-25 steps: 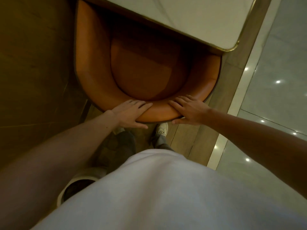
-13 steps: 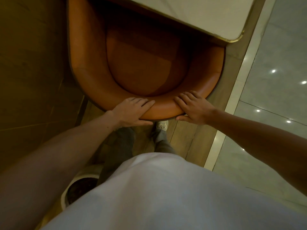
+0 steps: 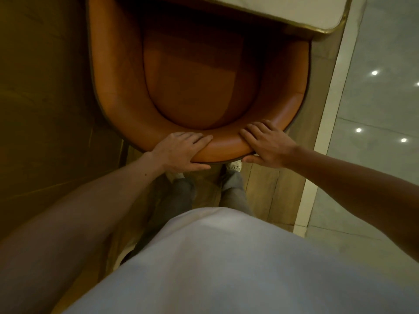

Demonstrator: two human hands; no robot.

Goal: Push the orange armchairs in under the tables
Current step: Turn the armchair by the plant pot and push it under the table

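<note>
An orange armchair (image 3: 118, 91) with a curved back fills the upper middle of the head view. Its front is hidden under a white table (image 3: 313, 12) with a gold rim. My left hand (image 3: 181, 152) grips the top of the backrest on the left, fingers over the rim and thumb behind. My right hand (image 3: 265, 143) grips the same backrest on the right in the same way. Both arms are stretched forward.
A dark wooden wall panel (image 3: 45, 98) runs close along the chair's left side. Wood flooring (image 3: 267, 191) lies under my feet, and a pale strip borders glossy grey tiles (image 3: 374, 155) on the right. My white shirt fills the bottom.
The armchair has slid forward, further under the table, with both hands staying on its backrest. I have stepped forward after it.
</note>
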